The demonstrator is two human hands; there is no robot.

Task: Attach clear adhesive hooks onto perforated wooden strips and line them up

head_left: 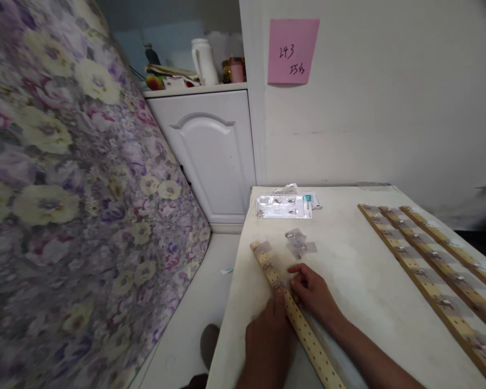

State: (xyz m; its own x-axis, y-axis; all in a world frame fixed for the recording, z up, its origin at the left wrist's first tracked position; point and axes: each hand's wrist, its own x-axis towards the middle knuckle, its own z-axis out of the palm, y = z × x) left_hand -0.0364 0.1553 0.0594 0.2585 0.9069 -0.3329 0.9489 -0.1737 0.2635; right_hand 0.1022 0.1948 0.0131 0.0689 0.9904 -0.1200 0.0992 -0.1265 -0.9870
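One pale wooden strip [306, 335], dotted with holes, lay slantwise on the bench [348, 259] before you, clear hook patches [268, 265] set along its far end. The step in hand looked, by judgement, like fixing a patch in line behind the others; the next move seemed to call for pressing it flat and square, then reaching for another from the loose hooks [302, 247] heaped to the right of the strip's far end. Your left hand [267, 335] came in from the left, its fingertips at the strip right by the nearest visible patch; blur and shadow hid whether those fingers pinched the patch or only pressed on it. Your right hand [314, 294] was just beside the strip's right edge, fingers curled inward and pointing at the wood; you could not tell from this view whether they grasped anything small. The strip's near part, showing only holes, ran between your forearms toward you. Three similar strips [425, 287] bearing hooks lay well apart to the right, and plastic packets [284, 207] rested near the bench's far edge.
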